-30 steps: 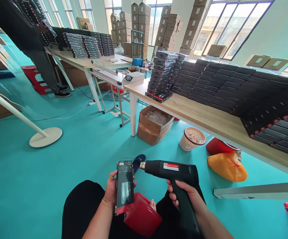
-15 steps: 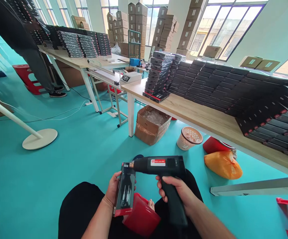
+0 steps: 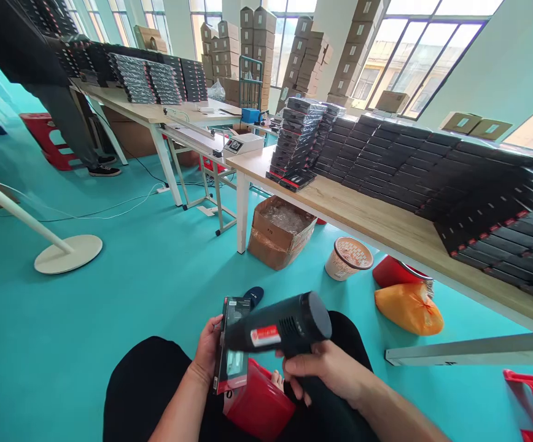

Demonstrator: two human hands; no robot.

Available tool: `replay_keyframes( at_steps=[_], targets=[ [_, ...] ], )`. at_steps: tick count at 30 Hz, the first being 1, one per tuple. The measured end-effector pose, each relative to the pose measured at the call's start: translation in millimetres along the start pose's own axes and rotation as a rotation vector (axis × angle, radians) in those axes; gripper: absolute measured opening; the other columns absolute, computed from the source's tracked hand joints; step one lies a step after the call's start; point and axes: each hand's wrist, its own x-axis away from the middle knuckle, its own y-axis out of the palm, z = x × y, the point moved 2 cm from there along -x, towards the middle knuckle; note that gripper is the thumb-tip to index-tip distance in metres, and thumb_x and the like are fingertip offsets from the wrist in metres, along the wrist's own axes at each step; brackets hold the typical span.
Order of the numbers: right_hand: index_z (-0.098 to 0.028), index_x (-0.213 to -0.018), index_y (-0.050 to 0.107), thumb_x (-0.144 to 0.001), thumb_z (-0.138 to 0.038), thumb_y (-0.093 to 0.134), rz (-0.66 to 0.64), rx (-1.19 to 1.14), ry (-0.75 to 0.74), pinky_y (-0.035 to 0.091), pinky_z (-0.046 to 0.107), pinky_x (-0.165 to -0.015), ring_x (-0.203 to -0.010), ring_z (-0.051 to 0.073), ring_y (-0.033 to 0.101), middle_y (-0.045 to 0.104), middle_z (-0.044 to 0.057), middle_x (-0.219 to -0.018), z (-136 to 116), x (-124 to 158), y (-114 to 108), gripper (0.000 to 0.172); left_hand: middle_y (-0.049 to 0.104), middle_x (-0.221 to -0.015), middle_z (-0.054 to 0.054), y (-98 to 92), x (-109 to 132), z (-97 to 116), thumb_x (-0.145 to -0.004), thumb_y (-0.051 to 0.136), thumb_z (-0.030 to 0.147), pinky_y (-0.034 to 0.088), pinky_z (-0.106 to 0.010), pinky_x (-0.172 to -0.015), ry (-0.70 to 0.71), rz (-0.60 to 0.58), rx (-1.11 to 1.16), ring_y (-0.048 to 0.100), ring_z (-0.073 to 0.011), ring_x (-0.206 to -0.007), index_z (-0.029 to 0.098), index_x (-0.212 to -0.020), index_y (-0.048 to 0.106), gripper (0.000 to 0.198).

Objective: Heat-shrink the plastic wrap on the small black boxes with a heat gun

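Observation:
My left hand (image 3: 208, 347) grips a slim black box (image 3: 234, 310) with a red lower edge by its left side, its face turned up toward me. A black heat gun (image 3: 285, 325) with a red and white label is in my right hand (image 3: 310, 368), fingers wrapped round its handle. The barrel points left and lies across my view of the box, covering its middle. Whether the nozzle touches the box I cannot tell. Below the box, between my knees, is a red plastic stool (image 3: 266, 408).
On the right, a wooden table (image 3: 377, 212) bears stacked black boxes (image 3: 386, 153). Beneath it are a carton (image 3: 278, 236) of clear plastic, a wastebasket (image 3: 347, 258) and an orange bag (image 3: 407, 307). A person (image 3: 64, 110) stands at the far left. A white pole base (image 3: 68, 255) rests on the floor.
The heat gun has swung down and toward me, its nozzle moving from the top of the box to its middle. My left hand still holds the box, nearly unmoved.

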Motion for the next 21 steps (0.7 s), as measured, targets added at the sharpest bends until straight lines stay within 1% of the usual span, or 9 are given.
replay_keyframes(
  at_steps=[2, 4, 7, 8, 9, 10, 14, 18, 21],
  targets=[
    [-0.016, -0.084, 0.066, -0.069, -0.033, 0.075, 0.157, -0.058, -0.109, 0.044, 0.026, -0.048, -0.048, 0.013, 0.056, 0.064, -0.001, -0.059, -12.6, -4.6, -0.2, 0.025, 0.077, -0.076, -0.014, 0.6, -0.9, -1.8, -0.088, 0.054, 0.038, 0.057, -0.041, -0.066, -0.037, -0.061, -0.035, 0.074, -0.031, -0.068, 0.008, -0.1, 0.074, 0.038],
    [-0.017, -0.083, 0.065, -0.068, -0.032, 0.075, 0.179, -0.04, -0.131, 0.044, 0.025, -0.047, -0.049, 0.013, 0.055, 0.063, -0.002, -0.058, -23.9, -6.2, 2.9, 0.023, 0.077, -0.077, -0.016, 0.4, -0.7, -2.9, -0.088, 0.056, 0.042, 0.057, -0.042, -0.066, -0.054, -0.079, -0.057, 0.074, -0.0321, -0.068, 0.006, -0.101, 0.074, 0.042],
    [-0.015, -0.071, 0.066, -0.066, -0.024, 0.072, -0.101, 0.155, 0.009, 0.042, 0.026, -0.046, -0.045, 0.012, 0.052, 0.061, -0.002, -0.05, -31.8, -1.6, 15.3, 0.011, 0.078, -0.075, -0.011, -0.4, -0.3, -1.7, -0.087, 0.058, 0.035, 0.058, -0.042, -0.07, -0.016, -0.053, -0.008, 0.074, -0.03, -0.068, 0.01, -0.099, 0.074, 0.032],
    [-0.015, -0.067, 0.066, -0.066, -0.022, 0.071, -0.172, 0.204, 0.038, 0.041, 0.026, -0.046, -0.044, 0.012, 0.052, 0.06, -0.001, -0.048, -33.0, 0.0, 18.5, 0.009, 0.077, -0.075, -0.01, -0.4, -0.2, -0.8, -0.087, 0.059, 0.033, 0.058, -0.042, -0.071, 0.007, -0.039, 0.01, 0.074, -0.0291, -0.067, 0.011, -0.098, 0.074, 0.029],
    [-0.015, -0.066, 0.066, -0.066, -0.022, 0.071, -0.19, 0.223, 0.04, 0.042, 0.026, -0.046, -0.044, 0.012, 0.051, 0.059, -0.002, -0.048, -34.4, 0.3, 19.8, 0.009, 0.077, -0.075, -0.009, -0.4, -0.1, 0.0, -0.087, 0.06, 0.032, 0.058, -0.041, -0.071, 0.027, -0.026, 0.017, 0.074, -0.0284, -0.066, 0.011, -0.097, 0.074, 0.027],
    [-0.015, -0.069, 0.066, -0.066, -0.024, 0.071, -0.153, 0.209, 0.014, 0.042, 0.026, -0.047, -0.044, 0.012, 0.052, 0.059, -0.002, -0.049, -36.2, -1.3, 19.0, 0.01, 0.077, -0.075, -0.009, -0.2, 0.3, 0.6, -0.087, 0.06, 0.032, 0.058, -0.041, -0.07, 0.041, -0.019, 0.012, 0.073, -0.0282, -0.065, 0.011, -0.096, 0.074, 0.027],
    [-0.016, -0.088, 0.066, -0.07, -0.03, 0.073, 0.141, 0.071, -0.127, 0.045, 0.026, -0.046, -0.051, 0.013, 0.057, 0.063, -0.002, -0.062, -44.5, -17.3, -2.1, 0.024, 0.077, -0.079, -0.015, 0.6, 3.4, 0.9, -0.088, 0.056, 0.038, 0.057, -0.04, -0.067, 0.018, -0.067, -0.048, 0.073, -0.03, -0.069, 0.006, -0.1, 0.074, 0.038],
    [-0.014, -0.088, 0.065, -0.072, -0.032, 0.076, 0.162, 0.076, -0.114, 0.045, 0.026, -0.046, -0.053, 0.014, 0.059, 0.065, 0.001, -0.069, -46.8, -24.9, -23.7, 0.026, 0.078, -0.084, -0.017, -1.0, 3.3, 2.5, -0.089, 0.056, 0.039, 0.058, -0.041, -0.069, 0.015, -0.084, -0.051, 0.074, -0.0317, -0.074, 0.005, -0.108, 0.073, 0.043],
    [-0.014, -0.089, 0.066, -0.074, -0.035, 0.075, 0.168, 0.064, -0.128, 0.046, 0.025, -0.046, -0.054, 0.013, 0.06, 0.065, 0.001, -0.07, -45.5, -22.3, -29.2, 0.027, 0.078, -0.086, -0.017, -0.1, 0.4, 3.9, -0.088, 0.056, 0.039, 0.058, -0.042, -0.069, 0.018, -0.06, -0.067, 0.074, -0.0324, -0.075, 0.005, -0.111, 0.072, 0.044]
  ],
)
